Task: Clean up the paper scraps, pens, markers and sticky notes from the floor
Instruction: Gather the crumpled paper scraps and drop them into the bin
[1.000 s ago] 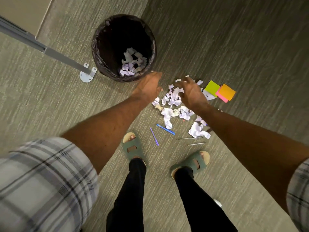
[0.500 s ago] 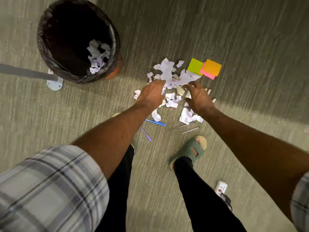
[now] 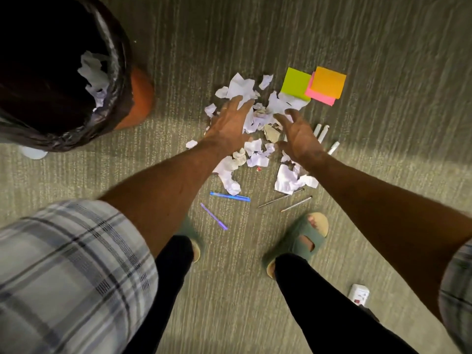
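A heap of crumpled white paper scraps [image 3: 258, 149] lies on the grey carpet. My left hand [image 3: 228, 125] hovers over its left side, fingers spread, holding nothing. My right hand [image 3: 298, 135] reaches in from the right with curled, open fingers, also holding nothing. Green [image 3: 295, 83], pink [image 3: 319, 97] and orange [image 3: 329, 82] sticky note pads lie just beyond the heap. Nearer me lie a blue pen [image 3: 229, 197], a purple pen [image 3: 214, 216] and two thin grey pens [image 3: 283, 200]. White markers [image 3: 322, 132] lie right of my right hand.
A bin [image 3: 122, 80] lined with a black bag stands at the upper left, paper scraps inside it. My feet in green sandals [image 3: 301, 238] stand close below the pens. A small white device [image 3: 359, 295] lies on the carpet at the lower right.
Both hands moved from near the bin down onto the scrap heap and spread open. The view shifted, so the bin now sits at the far left and the markers show.
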`<state>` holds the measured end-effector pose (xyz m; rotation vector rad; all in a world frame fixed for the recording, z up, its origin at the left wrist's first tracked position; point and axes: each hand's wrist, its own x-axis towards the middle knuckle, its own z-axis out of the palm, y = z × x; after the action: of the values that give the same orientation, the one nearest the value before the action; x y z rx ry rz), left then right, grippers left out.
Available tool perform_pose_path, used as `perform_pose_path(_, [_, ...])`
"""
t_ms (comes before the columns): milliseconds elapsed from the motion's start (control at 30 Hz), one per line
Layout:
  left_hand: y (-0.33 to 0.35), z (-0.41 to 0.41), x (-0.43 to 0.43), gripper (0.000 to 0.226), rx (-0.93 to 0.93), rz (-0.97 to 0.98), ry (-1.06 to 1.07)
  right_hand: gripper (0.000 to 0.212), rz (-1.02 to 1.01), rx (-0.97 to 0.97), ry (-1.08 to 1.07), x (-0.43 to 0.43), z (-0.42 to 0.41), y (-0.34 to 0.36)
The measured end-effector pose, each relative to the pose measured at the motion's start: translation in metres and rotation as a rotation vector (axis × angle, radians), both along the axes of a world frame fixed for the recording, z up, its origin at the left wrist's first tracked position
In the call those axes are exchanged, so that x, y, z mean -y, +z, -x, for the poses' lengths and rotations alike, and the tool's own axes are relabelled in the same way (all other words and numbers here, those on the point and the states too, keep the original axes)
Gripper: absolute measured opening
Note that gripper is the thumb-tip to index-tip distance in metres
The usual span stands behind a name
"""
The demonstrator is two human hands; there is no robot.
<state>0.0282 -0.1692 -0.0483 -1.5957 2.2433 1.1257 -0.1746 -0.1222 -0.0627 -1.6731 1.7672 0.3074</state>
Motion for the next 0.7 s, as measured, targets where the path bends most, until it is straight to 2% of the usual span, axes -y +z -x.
perform_pose_path(167, [-0.050, 0.014, 0.017, 0.102, 0.045, -0.066, -0.096, 0.080, -0.082, -0.099, 0.047, 0.029, 0.009, -0.055])
perform_pose_path(300, [-0.079, 0.020, 0.025, 0.125, 0.163, 0.093, -0.162, 0.094, -0.038, -0.129, 0.066, 0.041, 0.016, -0.091])
perform_pose_path(400, [-0.105, 0.016, 0.025, 0.130, 0.219, 0.150, -0.197, 0.106, -0.048, -0.136, 0.139, 0.047, 0.012, -0.109])
perform_pose_path(533, [-0.129, 0.015, 0.019, 0.117, 0.344, 0.113, -0.185, 0.111, -0.057, -0.140, 0.197, 0.040, 0.000, -0.134])
perform_pose_path(600, [-0.135, 0.016, 0.017, 0.105, 0.364, 0.090, -0.166, 0.104, -0.033, -0.172, 0.217, 0.035, -0.009, -0.141])
perform_pose_path(700, [-0.132, 0.015, 0.010, 0.087, 0.373, 0.155, -0.192, 0.089, 0.130, -0.277, 0.317, 0.021, -0.023, -0.140])
